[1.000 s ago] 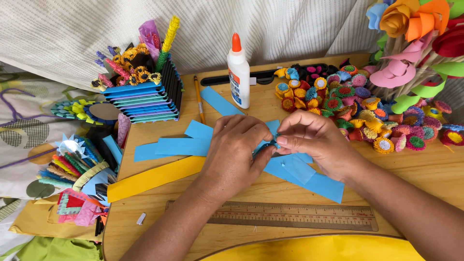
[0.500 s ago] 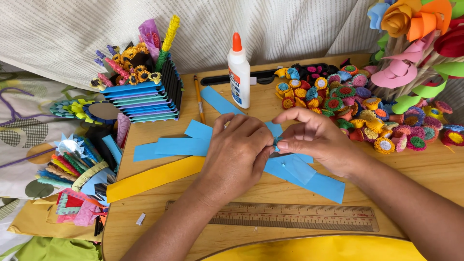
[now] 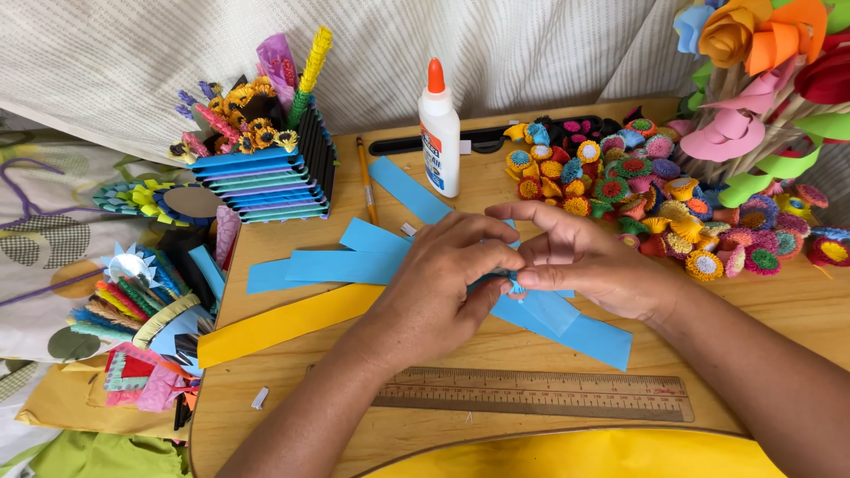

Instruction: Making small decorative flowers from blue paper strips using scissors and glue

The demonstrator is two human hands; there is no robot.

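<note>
fingers of the left hand [image 3: 434, 292] and right hand [image 3: 589, 265] are pinching together on a small blue paper strip [image 3: 513, 285], holding it just above the wooden ruler [image 3: 540, 394], probably for tight rolling; glue bottle [image 3: 439, 133] is standing well beyond the ruler, within reach.

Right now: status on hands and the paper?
Left hand and right hand together, both pinching a small blue paper piece. Blue strips underneath on the table. Ruler near, nothing in the way.

Left hand [image 3: 443, 288] fingers now closer over blue strip [image 3: 516, 285].
</note>
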